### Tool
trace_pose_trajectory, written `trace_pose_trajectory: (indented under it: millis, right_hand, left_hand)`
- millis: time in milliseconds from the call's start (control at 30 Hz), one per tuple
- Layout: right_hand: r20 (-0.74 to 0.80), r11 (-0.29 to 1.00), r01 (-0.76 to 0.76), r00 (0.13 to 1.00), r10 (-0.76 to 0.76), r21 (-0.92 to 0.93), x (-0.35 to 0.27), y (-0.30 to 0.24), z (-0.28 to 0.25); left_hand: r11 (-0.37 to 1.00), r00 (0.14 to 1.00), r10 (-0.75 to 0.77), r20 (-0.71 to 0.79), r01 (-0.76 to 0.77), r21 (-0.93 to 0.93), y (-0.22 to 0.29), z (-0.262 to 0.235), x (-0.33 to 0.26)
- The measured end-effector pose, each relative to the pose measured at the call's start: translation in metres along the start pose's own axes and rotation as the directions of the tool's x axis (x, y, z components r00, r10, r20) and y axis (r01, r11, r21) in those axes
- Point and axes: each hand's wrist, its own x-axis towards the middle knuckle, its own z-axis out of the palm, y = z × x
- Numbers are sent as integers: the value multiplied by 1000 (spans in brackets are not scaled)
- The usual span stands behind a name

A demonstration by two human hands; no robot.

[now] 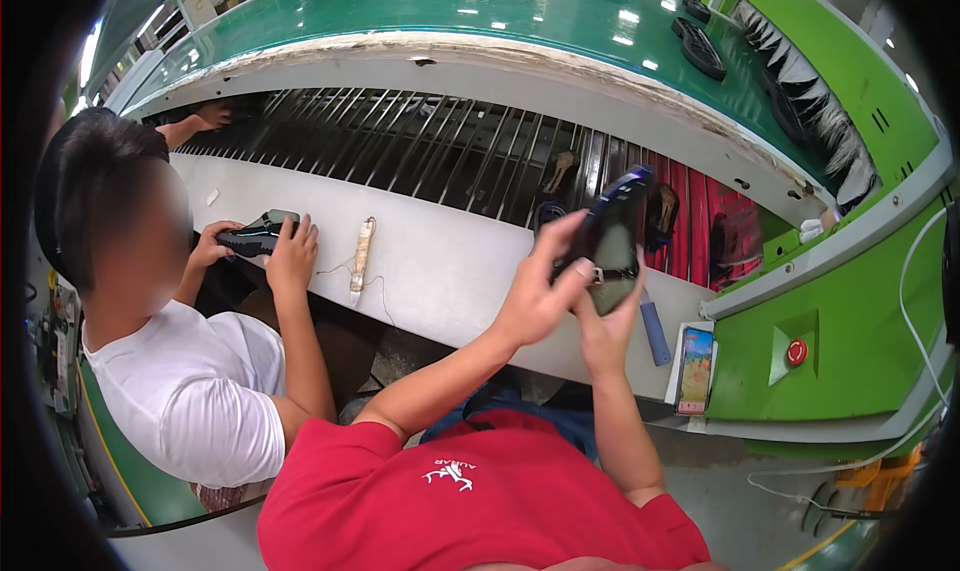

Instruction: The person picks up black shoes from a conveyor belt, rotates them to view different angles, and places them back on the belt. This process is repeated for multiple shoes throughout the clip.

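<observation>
The white table (450,261) carries a tape-wrapped stick (363,256). Left of the stick lies a small white piece (212,197); right of the stick, a blue handle (655,333) and, farther right, a phone (695,371).

We looked down and forward through a fisheye lens on the wearer's head, close above their own hands (535,296), across the pale worktop (440,261) to the green surface (350,21).
</observation>
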Motion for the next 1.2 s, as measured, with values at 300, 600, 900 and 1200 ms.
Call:
trace_pose_trajectory:
  millis: [300, 600, 900, 1200]
  right_hand:
    - [26, 919, -1, 1000, 12, -394, 14, -38, -68]
    - [188, 233, 152, 972, 138, -960, -16, -8, -94]
    - [72, 323, 19, 986, 152, -946, -20, 5, -85]
    - [70, 368, 35, 994, 83, -929, -24, 15, -88]
  left_hand:
    - [507, 326, 356, 876, -855, 113, 124, 4, 46]
    - [463, 797, -17, 604, -529, 711, -39, -34, 54]
    - [481, 985, -41, 168, -128, 867, -94, -53, -38]
    - [890, 992, -111, -56, 125, 438, -63, -76, -27]
